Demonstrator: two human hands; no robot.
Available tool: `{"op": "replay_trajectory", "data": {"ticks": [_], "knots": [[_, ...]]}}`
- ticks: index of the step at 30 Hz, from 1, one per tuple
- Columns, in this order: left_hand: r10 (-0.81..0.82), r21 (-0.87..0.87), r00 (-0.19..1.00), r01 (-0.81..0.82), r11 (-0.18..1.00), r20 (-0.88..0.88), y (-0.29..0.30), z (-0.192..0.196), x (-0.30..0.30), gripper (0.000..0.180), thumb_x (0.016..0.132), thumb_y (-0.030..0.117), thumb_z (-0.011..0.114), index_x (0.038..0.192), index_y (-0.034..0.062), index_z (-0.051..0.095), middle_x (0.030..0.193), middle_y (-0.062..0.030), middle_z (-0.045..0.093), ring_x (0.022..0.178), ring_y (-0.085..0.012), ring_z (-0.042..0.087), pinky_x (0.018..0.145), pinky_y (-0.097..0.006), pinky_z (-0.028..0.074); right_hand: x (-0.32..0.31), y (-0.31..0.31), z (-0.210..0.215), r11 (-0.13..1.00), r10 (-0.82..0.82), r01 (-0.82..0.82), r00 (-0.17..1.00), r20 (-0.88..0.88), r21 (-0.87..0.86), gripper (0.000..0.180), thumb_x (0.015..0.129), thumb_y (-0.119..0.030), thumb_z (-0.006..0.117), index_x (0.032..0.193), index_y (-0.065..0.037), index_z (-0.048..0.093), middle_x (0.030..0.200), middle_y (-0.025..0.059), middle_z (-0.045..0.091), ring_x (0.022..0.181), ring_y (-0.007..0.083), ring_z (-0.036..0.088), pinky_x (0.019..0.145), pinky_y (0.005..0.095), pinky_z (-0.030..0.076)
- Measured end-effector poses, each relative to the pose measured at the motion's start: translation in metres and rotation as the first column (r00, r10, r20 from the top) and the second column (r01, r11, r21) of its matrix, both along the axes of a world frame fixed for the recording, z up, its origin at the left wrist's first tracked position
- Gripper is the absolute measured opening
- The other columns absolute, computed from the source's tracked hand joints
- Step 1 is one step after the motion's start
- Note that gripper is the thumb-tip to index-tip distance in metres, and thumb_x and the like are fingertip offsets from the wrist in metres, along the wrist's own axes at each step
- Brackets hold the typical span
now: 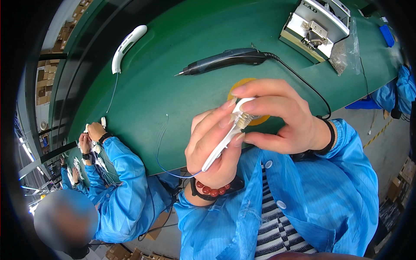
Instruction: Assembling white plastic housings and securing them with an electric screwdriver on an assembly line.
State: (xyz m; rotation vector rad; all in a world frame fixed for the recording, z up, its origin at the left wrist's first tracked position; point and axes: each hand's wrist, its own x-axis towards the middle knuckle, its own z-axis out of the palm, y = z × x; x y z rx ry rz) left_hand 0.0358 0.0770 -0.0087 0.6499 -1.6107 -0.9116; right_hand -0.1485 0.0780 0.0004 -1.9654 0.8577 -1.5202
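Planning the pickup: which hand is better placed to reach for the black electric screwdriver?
Right, probably. The right hand lies nearer the black electric screwdriver and only pinches the white part's tip, while the left hand grips its body.

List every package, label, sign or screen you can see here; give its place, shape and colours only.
Cardboard boxes: far left beyond the green table, brown, stacked.
Cardboard boxes: right edge on the floor, brown.
Clear plastic bag: top right, beside the grey machine, see-through.
No screens or signs show.

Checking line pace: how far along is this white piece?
Done: blue wire already hangs from the white curved piece. In hand: left hand grips it, right hand pinches its top end. Left: electric screwdriver lies untouched on the green table; another white piece waits.
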Motion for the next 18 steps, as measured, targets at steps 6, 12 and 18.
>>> {"op": "replay_trajectory", "data": {"ticks": [6, 12, 18], "knots": [[0.053, -0.042, 0.998, -0.051, 0.998, 0.04, -0.0011, 0.0026, -0.0022, 0.037, 0.078, -0.01, 0.068, 0.113, -0.0005, 0.062, 0.115, -0.0232, 0.065, 0.098, -0.0329, 0.064, 0.086, -0.038, 0.053, -0.0048, 0.0009, 0.0097, 0.997, 0.001, -0.004, 0.999, 0.035, 0.075, 0.042, 0.076, -0.001, 0.076, 0.115, -0.001, 0.06, 0.116, 0.0165, 0.063, 0.1, 0.0284, 0.066, 0.084, 0.0346, 0.054], [0.024, -0.086, 1.0, -0.023, 0.996, 0.011, -0.0035, -0.003, -0.0051, 0.04, 0.074, -0.016, 0.065, 0.111, 0.0002, 0.063, 0.113, -0.0212, 0.067, 0.098, -0.0324, 0.065, 0.085, -0.038, 0.054, -0.0062, 0.0019, 0.0109, 0.995, -0.015, 0.01, 0.998, 0.056, 0.096, 0.029, 0.083, -0.003, 0.071, 0.11, 0.002, 0.062, 0.105, 0.0154, 0.067, 0.09, 0.0246, 0.068, 0.077, 0.0312, 0.056], [0.019, -0.084, 1.0, -0.017, 0.996, 0.02, -0.004, -0.0032, -0.0053, 0.039, 0.074, -0.016, 0.065, 0.11, 0.0008, 0.063, 0.113, -0.0205, 0.067, 0.097, -0.0329, 0.065, 0.085, -0.038, 0.053, -0.007, 0.0024, 0.0081, 0.992, -0.002, -0.008, 0.997, 0.077, 0.126, 0.027, 0.085, -0.004, 0.07, 0.109, 0.003, 0.061, 0.105, 0.0151, 0.067, 0.087, 0.0219, 0.068, 0.073, 0.0299, 0.056]]}}
